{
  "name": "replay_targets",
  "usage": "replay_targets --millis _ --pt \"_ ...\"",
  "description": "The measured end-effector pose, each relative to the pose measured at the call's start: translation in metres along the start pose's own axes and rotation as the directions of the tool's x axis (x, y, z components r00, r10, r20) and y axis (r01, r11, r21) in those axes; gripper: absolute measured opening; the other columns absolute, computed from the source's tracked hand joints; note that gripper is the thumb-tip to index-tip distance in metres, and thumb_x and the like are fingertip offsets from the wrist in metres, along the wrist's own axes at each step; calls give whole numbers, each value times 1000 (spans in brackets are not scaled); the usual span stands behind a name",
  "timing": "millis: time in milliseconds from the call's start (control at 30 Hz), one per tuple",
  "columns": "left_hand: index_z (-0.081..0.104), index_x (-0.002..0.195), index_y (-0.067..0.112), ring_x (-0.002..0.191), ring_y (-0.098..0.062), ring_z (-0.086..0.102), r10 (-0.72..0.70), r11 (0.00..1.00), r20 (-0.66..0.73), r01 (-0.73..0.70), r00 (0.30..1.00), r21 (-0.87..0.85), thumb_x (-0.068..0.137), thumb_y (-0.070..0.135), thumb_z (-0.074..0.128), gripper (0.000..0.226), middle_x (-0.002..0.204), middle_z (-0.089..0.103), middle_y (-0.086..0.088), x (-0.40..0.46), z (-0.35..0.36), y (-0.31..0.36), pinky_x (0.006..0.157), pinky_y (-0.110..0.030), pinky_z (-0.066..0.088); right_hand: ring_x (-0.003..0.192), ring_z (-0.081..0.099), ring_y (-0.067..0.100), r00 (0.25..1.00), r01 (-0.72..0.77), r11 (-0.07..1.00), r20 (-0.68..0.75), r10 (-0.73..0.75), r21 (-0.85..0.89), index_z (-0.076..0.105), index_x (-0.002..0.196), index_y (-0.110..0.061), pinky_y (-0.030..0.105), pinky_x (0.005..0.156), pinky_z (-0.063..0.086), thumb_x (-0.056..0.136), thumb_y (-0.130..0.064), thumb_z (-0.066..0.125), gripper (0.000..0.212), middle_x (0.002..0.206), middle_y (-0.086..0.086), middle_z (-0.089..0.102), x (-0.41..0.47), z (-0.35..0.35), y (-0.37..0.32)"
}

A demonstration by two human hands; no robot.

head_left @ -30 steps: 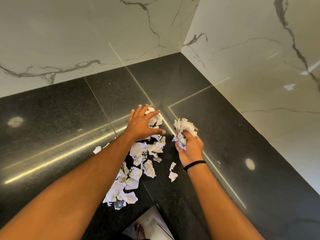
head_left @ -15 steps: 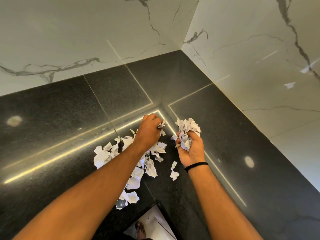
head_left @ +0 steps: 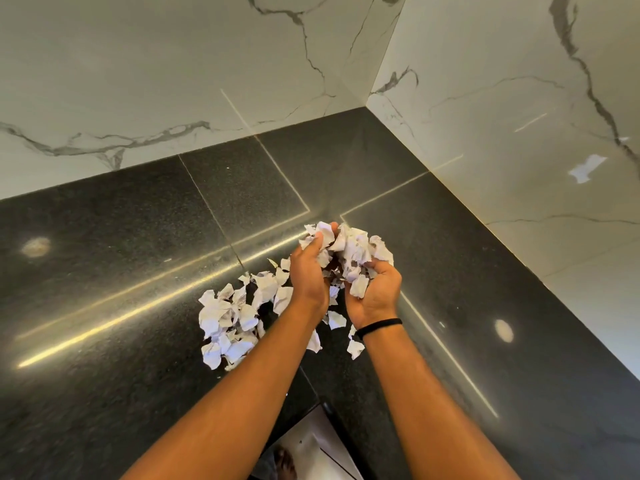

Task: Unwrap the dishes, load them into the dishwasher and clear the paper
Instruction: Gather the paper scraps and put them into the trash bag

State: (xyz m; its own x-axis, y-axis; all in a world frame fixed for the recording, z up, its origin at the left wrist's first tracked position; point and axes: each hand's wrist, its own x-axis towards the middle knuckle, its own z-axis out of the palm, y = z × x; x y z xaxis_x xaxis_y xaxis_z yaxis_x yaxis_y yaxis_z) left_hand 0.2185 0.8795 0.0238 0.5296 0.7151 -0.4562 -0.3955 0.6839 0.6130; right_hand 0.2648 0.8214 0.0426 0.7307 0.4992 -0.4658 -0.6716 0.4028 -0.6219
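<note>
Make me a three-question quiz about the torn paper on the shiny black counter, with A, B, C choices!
1. Where does the loose pile of paper scraps lie?
A. left of the arms
B. against the right wall
C. in a bin

2. What colour is the band on the right wrist?
A. red
B. black
C. white

3. What are the left hand and right hand doing?
A. resting flat
B. pointing
C. cupping a bunch of scraps

Answers:
1 A, the pile sits on the counter left of the forearms.
2 B, it is a thin dark loop.
3 C, both hands curl round the paper.
</note>
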Motion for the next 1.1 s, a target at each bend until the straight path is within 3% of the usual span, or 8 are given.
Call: replay_targets --millis 167,267,367,500,700,867,967,1100 --pt "67 127 8 124 -34 61 34 997 11 -34 999 -65 105 23 44 36 129 67 -17 -10 7 2 113 -55 41 111 68 35 998 52 996 26 -50 -70 66 121 1 43 90 57 88 -7 42 42 119 18 71 -10 8 8" --pt "66 130 10 126 -34 60 70 995 41 -67 997 -69 104 36 45 43 131 66 -17 -19 13 10 113 -54 41 114 66 38 990 132 985 60 -125 -112 65 125 1 45 88 58 69 -14 60 58 124 21 68 -16 14 7" --pt "67 128 13 123 -31 63 106 994 44 -105 993 -18 107 44 36 49 129 68 -13 -26 18 24 111 -52 44 111 67 39 984 164 982 89 -156 -95 64 125 3 45 87 59 77 -10 54 51 124 24 67 -18 19 5" --pt "65 129 9 122 -31 63 150 988 49 -151 987 21 108 32 39 41 125 70 -13 -28 24 38 106 -47 49 117 64 41 961 233 970 166 -220 -63 62 127 4 50 98 53 87 -11 50 44 126 25 66 -20 30 -5" --pt "65 130 10 115 -30 68 225 974 144 -227 964 0 100 4 45 36 123 71 -12 -43 49 58 103 -48 52 113 67 37 948 243 969 200 -248 49 62 126 4 44 92 56 98 -8 43 36 122 21 69 -35 55 -21" --pt "57 139 21 114 -32 68 209 976 177 -194 962 -96 98 -4 40 51 123 71 -8 -50 59 63 100 -50 54 114 66 36 910 361 932 225 -347 -22 66 120 -5 45 96 55 81 -11 53 42 120 17 70 -45 60 -32" --pt "57 139 20 112 -31 69 221 973 196 -203 955 -110 99 -3 40 49 120 73 -5 -54 65 68 95 -47 57 118 65 36 899 400 915 217 -381 -53 62 128 -4 50 103 50 83 -11 48 47 125 16 69 -44 62 -36" --pt "63 133 15 117 -37 66 188 972 204 -152 961 -180 99 4 43 40 126 69 -16 -52 68 69 103 -52 50 120 64 35 896 378 926 245 -371 19 56 136 0 43 97 55 93 1 45 44 128 16 67 -47 65 -44"
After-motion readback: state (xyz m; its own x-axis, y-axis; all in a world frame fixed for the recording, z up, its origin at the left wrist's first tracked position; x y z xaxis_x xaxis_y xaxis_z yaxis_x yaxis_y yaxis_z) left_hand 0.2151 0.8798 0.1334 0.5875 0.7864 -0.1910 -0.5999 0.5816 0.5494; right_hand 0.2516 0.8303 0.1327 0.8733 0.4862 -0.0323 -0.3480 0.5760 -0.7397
